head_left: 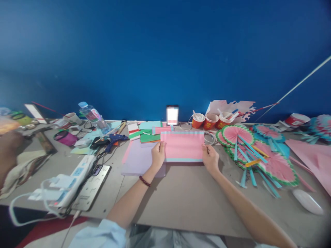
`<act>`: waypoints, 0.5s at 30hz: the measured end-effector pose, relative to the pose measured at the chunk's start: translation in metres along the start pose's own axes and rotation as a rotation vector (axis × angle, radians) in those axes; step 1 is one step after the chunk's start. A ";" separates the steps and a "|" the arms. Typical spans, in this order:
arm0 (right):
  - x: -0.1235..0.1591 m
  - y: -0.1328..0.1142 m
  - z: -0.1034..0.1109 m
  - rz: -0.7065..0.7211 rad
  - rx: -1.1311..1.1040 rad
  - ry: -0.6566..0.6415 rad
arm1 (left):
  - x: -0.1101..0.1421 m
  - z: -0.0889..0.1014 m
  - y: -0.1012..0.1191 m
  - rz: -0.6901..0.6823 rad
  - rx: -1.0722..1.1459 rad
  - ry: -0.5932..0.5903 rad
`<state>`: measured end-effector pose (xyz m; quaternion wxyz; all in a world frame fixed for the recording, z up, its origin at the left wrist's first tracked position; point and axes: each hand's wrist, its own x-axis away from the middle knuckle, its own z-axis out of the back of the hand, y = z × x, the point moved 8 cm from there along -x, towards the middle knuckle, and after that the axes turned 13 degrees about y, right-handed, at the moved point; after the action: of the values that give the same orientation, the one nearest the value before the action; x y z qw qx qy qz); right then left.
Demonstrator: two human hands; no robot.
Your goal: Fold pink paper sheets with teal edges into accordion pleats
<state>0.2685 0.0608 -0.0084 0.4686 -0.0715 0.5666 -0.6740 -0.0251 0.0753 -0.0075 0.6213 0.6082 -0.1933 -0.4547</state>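
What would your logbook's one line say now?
left hand: holds pink sheet, left edge; right hand: holds right edge; paper fans: right side

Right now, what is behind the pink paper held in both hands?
Beyond the pink paper: an upright phone and a pink-and-blue paper piece. Whatever the pink paper covers cannot be seen.

Head-worn, the only view looks forward and down, the counter (178, 196) close below, the blue wall (165, 51) beyond.

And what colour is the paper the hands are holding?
The paper is mostly pink, with light blue along its bottom edge; the head view shows it.
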 end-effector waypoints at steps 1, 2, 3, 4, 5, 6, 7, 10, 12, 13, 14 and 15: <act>0.000 0.000 0.000 -0.002 -0.002 0.000 | 0.000 0.000 0.000 0.004 0.003 0.000; 0.000 0.000 0.000 -0.004 -0.005 -0.001 | -0.001 0.000 0.000 0.008 0.007 -0.001; 0.000 0.000 0.001 -0.007 -0.009 -0.003 | -0.001 0.000 -0.001 0.012 0.011 -0.002; 0.000 0.000 0.001 -0.012 -0.014 -0.006 | -0.001 -0.001 -0.001 0.017 0.015 -0.005; 0.000 0.000 0.001 -0.017 -0.020 -0.008 | -0.001 -0.001 -0.001 0.022 0.020 -0.009; 0.000 0.001 0.000 -0.024 -0.027 -0.012 | -0.001 -0.002 0.000 0.026 0.025 -0.014; 0.000 0.001 0.000 -0.033 -0.036 -0.015 | 0.000 -0.002 0.000 0.030 0.031 -0.019; 0.002 0.004 -0.002 -0.067 -0.072 -0.029 | 0.001 -0.003 0.002 0.033 0.047 -0.024; 0.003 0.007 -0.005 -0.098 -0.103 -0.037 | 0.002 -0.004 0.003 0.033 0.056 -0.022; 0.004 0.007 -0.006 -0.114 -0.123 -0.042 | 0.003 -0.004 0.004 0.033 0.061 -0.021; 0.005 0.008 -0.007 -0.130 -0.145 -0.048 | 0.003 -0.003 0.004 0.033 0.064 -0.020; 0.005 0.008 -0.007 -0.145 -0.170 -0.055 | 0.003 -0.003 0.004 0.031 0.068 -0.019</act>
<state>0.2654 0.0628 -0.0201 0.4262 -0.1702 0.6021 -0.6534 -0.0198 0.0745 -0.0051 0.6056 0.6214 -0.2240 -0.4439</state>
